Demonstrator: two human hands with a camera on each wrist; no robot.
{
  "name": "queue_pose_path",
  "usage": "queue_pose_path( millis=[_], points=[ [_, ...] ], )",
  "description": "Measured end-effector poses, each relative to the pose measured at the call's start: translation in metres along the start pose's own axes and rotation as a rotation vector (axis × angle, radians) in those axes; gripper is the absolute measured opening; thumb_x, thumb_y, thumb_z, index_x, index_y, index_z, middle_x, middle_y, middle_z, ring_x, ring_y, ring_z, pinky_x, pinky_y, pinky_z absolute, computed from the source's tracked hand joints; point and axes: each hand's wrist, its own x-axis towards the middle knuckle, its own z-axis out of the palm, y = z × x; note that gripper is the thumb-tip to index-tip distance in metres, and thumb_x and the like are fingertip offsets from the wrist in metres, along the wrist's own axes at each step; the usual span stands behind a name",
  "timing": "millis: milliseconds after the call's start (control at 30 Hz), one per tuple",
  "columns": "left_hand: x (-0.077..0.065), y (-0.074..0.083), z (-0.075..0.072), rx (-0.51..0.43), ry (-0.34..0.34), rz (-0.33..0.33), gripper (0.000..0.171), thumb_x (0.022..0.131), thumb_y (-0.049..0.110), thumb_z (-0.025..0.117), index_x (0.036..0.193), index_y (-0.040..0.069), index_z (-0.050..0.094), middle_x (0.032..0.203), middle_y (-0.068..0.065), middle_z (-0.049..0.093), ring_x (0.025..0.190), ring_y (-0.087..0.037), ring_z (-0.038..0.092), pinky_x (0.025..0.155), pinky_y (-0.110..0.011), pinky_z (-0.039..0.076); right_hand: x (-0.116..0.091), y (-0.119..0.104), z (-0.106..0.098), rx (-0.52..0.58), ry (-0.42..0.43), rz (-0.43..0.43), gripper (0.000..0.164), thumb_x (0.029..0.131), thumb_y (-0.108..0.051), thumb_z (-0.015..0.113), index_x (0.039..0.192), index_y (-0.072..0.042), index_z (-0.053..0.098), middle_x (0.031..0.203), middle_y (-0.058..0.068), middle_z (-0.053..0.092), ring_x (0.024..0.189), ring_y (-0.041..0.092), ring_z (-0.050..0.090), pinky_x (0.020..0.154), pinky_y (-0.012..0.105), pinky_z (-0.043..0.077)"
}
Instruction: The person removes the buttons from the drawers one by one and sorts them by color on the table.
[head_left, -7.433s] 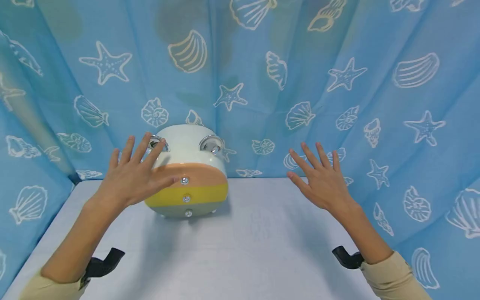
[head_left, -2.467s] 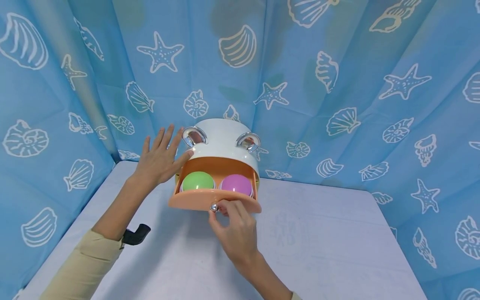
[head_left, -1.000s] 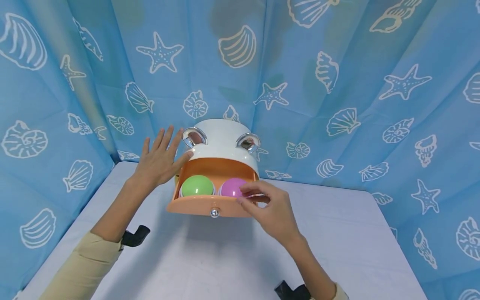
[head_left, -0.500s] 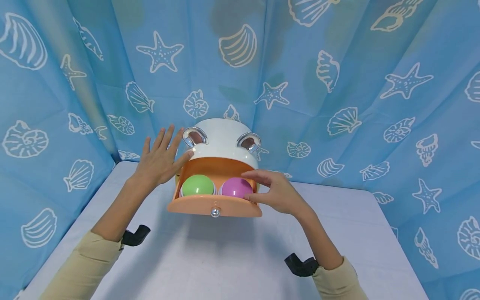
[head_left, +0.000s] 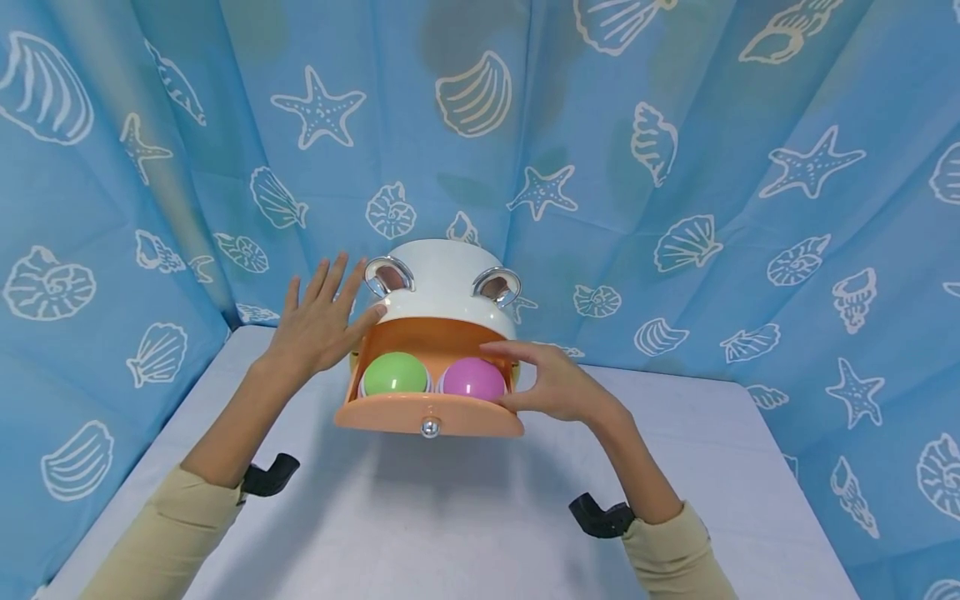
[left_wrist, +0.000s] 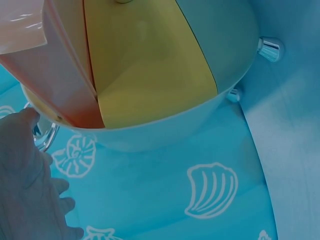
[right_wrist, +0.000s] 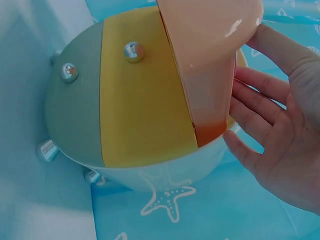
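Observation:
A small white drawer cabinet with two silver-rimmed ears stands on the table. Its orange top drawer is pulled out and carries a silver knob. Side by side in the drawer sit a green ball and a purple ball, both with pale lower edges. My left hand lies at the cabinet's left side, fingers spread, thumb near the left ear. At the drawer's right side my right hand reaches over the wall beside the purple ball, thumb and fingers apart in a C shape.
Yellow and grey-green lower drawers are closed, as the right wrist view shows. The cabinet stands on short silver feet. A white cloth covers the table. Behind it hangs a blue shell-patterned curtain.
The top drawer has been pulled out by its knob, showing the balls. My right hand has let go of the knob, moved to the purple ball's right side and spread its fingers.

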Motion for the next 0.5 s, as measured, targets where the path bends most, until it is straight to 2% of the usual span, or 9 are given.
queue_pose_path(
  millis=[300, 500],
  points=[
    [-0.0005, 0.0001, -0.0004, -0.004, -0.001, 0.001, 0.082, 0.102, 0.058, 0.035, 0.161, 0.01, 0.006, 0.165, -0.02, -0.002, 0.149, -0.043, -0.003, 0.113, -0.065, -0.009, 0.0041, 0.0007, -0.0045, -0.038, -0.084, -0.007, 0.076, 0.08, -0.024, 0.083, 0.148, -0.015, 0.05, 0.14, 0.003, 0.057, 0.127, 0.024, 0.049, 0.092, 0.041, 0.053],
    [-0.0002, -0.0006, 0.0008, -0.001, 0.002, 0.002, 0.081, 0.102, 0.058, 0.036, 0.161, 0.01, 0.006, 0.165, -0.02, -0.001, 0.149, -0.043, -0.003, 0.113, -0.065, -0.009, 0.0092, 0.0018, -0.0053, 0.018, -0.15, -0.031, 0.077, 0.08, -0.02, 0.083, 0.149, -0.013, 0.049, 0.139, 0.003, 0.055, 0.126, 0.024, 0.048, 0.086, 0.034, 0.055]
  ],
)
